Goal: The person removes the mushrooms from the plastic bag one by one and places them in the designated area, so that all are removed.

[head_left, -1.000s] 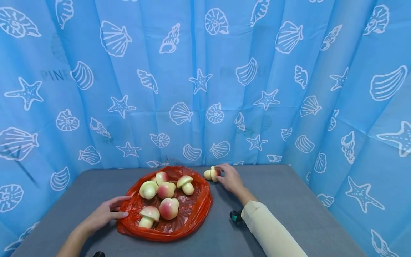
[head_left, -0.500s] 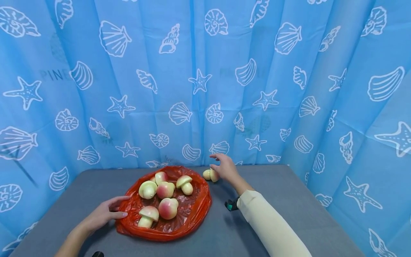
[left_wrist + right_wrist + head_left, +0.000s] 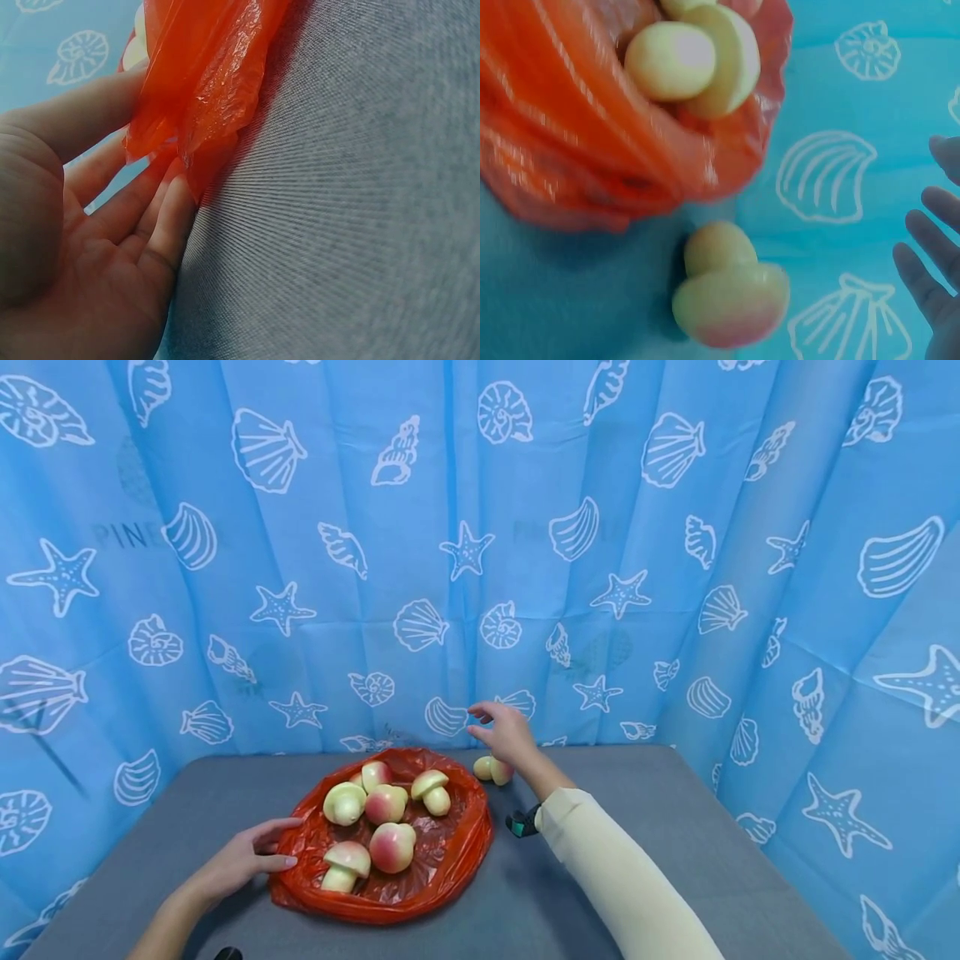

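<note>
A red plastic bag (image 3: 442, 877) lies open on the table, its mouth spread wide. Several pale toy mushrooms with pink-blushed caps sit inside, among them one mushroom (image 3: 347, 865) near the front. At the bag's left rim, my left hand (image 3: 236, 862) holds the plastic between thumb and fingers; the left wrist view shows the bag's edge (image 3: 202, 105) there. My right hand (image 3: 504, 732) is raised near the table's back edge, fingers spread and holding nothing. Below it a single mushroom (image 3: 492, 769) lies on its side, outside the bag; its pinkish cap (image 3: 731, 306) shows in the right wrist view.
The grey table (image 3: 645, 843) ends at the back against a blue curtain (image 3: 465, 593) printed with white shells and starfish. A black wrist device (image 3: 522, 823) hangs under my right sleeve (image 3: 607, 860).
My right hand has let go of the mushroom beside the bag, then lifted up and to the left. That mushroom has stayed on the table. The left hand has kept its place.
</note>
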A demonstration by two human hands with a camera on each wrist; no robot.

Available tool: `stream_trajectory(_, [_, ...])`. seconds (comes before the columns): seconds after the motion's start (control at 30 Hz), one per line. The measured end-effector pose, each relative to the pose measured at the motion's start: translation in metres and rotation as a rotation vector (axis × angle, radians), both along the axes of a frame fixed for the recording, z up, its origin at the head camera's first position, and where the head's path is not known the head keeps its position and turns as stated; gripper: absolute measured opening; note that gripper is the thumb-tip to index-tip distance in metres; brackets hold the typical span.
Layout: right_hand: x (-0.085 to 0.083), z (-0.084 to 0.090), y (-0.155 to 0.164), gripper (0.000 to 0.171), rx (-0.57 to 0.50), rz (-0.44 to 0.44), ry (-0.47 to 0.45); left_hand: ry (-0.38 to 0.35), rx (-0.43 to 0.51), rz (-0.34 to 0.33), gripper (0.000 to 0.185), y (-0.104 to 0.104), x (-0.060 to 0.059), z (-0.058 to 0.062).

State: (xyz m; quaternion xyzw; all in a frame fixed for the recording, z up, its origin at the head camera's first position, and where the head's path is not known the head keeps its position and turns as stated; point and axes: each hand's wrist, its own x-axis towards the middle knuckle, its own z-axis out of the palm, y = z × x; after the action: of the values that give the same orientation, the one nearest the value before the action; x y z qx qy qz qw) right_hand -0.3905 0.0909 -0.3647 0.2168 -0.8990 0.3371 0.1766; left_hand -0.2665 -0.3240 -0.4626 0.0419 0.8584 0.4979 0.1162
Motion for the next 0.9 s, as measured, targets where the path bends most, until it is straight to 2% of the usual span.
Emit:
stream_trajectory(0.2, [0.005, -0.008, -0.016, 0.024, -0.098, 0.053, 0.054, 0.000, -0.001, -0.004, 0.070, 0.000, 0.000, 0.000])
stream_trajectory(0.37, [0.007, -0.018, -0.032, 0.024, -0.236, 0.048, 0.076, 0.004, 0.024, -0.017, 0.071, 0.001, 0.001, 0.000])
stream_trajectory(0.57, [0.011, -0.029, -0.052, 0.024, -0.357, 0.042, 0.040, 0.011, 0.028, -0.002, 0.071, 0.001, 0.002, 0.000])
stream_trajectory(0.7, [0.015, -0.035, -0.061, 0.024, -0.329, 0.054, -0.014, 0.015, 0.027, 0.001, 0.070, 0.002, 0.002, 0.000])
stream_trajectory(0.9, [0.018, -0.048, -0.068, 0.036, -0.159, 0.108, -0.114, 0.020, 0.030, -0.012, 0.069, 0.000, 0.002, -0.002])
